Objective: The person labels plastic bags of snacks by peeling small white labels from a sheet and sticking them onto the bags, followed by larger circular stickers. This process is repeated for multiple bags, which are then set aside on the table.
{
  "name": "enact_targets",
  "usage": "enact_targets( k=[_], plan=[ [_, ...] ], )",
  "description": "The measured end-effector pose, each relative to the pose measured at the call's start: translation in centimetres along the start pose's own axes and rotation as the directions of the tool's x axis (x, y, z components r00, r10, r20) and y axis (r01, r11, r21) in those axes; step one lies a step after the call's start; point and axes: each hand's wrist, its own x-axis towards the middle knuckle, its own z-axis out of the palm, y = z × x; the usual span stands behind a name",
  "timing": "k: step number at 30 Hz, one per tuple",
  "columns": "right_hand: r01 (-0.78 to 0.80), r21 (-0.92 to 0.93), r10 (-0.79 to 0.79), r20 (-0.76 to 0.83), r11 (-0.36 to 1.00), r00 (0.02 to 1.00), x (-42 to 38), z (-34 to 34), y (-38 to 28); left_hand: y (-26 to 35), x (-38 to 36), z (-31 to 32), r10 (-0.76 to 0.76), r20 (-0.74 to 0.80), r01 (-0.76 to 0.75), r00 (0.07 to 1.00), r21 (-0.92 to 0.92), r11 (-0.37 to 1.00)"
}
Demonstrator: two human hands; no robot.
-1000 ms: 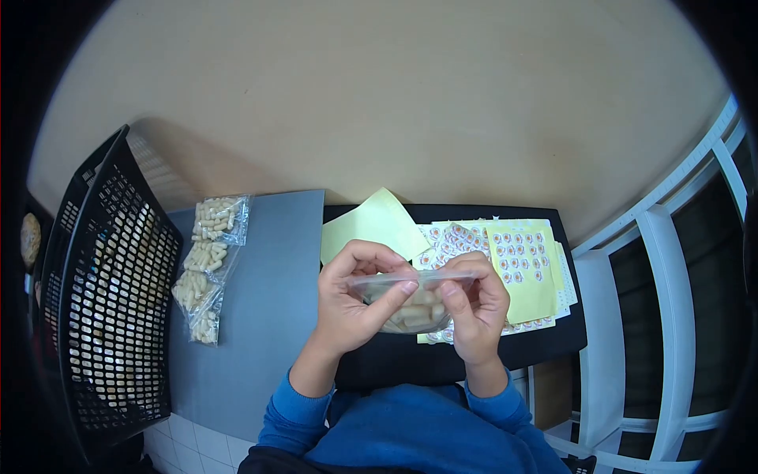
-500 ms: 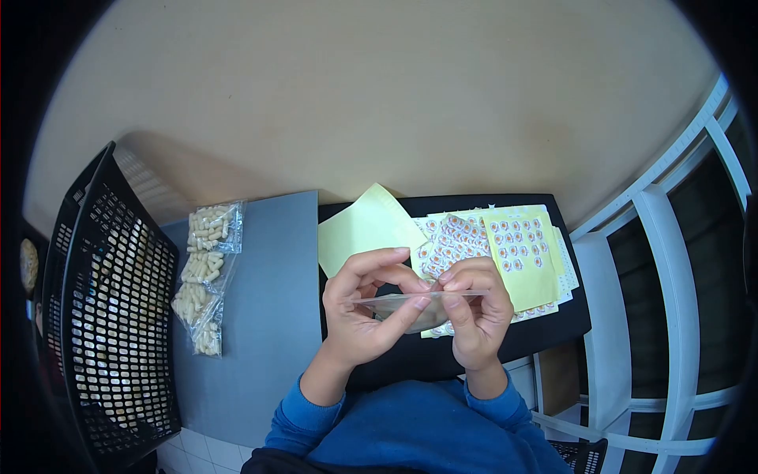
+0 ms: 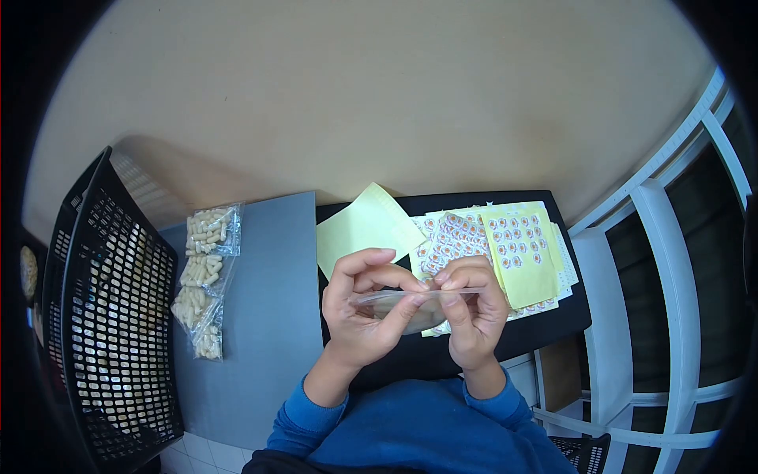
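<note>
Between both hands, in front of my chest, is a clear plastic bag (image 3: 422,317) with its top edge running level and pale contents showing dimly through it. My left hand (image 3: 363,312) pinches the edge near its middle between thumb and fingers. My right hand (image 3: 474,312) pinches the same edge just to the right, thumb on the near side. The fingertips of the two hands almost touch. Behind them lie sticker sheets (image 3: 525,276) with rows of small round orange-and-white stickers, and a plain yellow sheet (image 3: 367,225).
Several clear bags of pale capsule-shaped pieces (image 3: 207,272) lie in a column on the grey table (image 3: 268,316). A tall black perforated basket (image 3: 110,316) stands at the left. The black table (image 3: 572,316) holds the sheets. White metal framing (image 3: 663,276) rises on the right.
The bag's top edge has parted slightly on the left side, between my left thumb and fingers. Both hands stay in nearly the same place.
</note>
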Motion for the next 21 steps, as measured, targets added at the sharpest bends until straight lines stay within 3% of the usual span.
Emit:
enact_targets(
  k=[3, 13, 19, 21],
  plan=[
    [-0.041, 0.136, 0.039, 0.015, 0.990, 0.999, 0.3, 0.1, -0.1, 0.4, 0.2, 0.2, -0.095, -0.031, 0.092, 0.995, -0.076, 0.993],
    [-0.029, 0.034, 0.028, 0.049, 0.999, 0.998, 0.2, -0.2, 0.3, 0.1, 0.5, -0.2, -0.113, 0.063, 0.118, 0.992, -0.071, 0.990],
    [-0.023, 0.021, 0.023, 0.022, 0.999, 0.999, 0.1, -0.4, 0.7, 0.4, 0.7, 0.0, -0.175, 0.009, 0.175, 0.984, -0.107, 0.979],
    [0.013, -0.021, -0.012, 0.037, 1.000, 0.999, 0.3, -0.6, 0.6, 0.6, 1.1, -0.1, -0.150, -0.045, 0.149, 0.988, -0.021, 0.989]
  ],
)
